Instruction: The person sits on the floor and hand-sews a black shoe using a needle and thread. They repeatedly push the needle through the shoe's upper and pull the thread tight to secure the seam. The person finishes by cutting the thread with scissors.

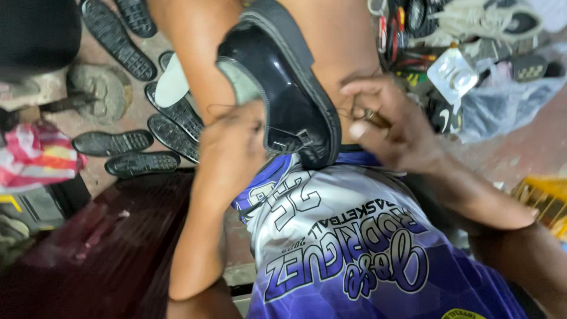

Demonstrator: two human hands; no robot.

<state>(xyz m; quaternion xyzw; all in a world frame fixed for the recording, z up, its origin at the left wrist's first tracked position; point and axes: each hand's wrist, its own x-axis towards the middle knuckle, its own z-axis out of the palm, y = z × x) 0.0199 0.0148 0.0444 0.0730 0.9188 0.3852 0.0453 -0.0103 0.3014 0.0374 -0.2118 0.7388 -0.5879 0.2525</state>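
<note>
A glossy black shoe [283,82] with a thick sole and a buckle strap is wedged between my bare knees, its toe pointing toward my purple and white jersey [348,248]. My left hand [230,150] is curled against the shoe's left side, and a thin thread [220,108] runs past its knuckles. My right hand [393,127] is on the shoe's right side, fingers pinched on a small metal-tipped tool [373,116] close to the sole edge. The view is blurred, so the tool's tip is hidden.
Several loose black soles [142,155] and a pale insole [171,82] lie on the floor at left, beside a stone [100,88] and a striped cloth [35,155]. A dark wooden bench [100,236] is lower left. Hand tools [397,41], sneakers [490,20], a plastic bag [502,103] and a yellow crate [546,198] are at right.
</note>
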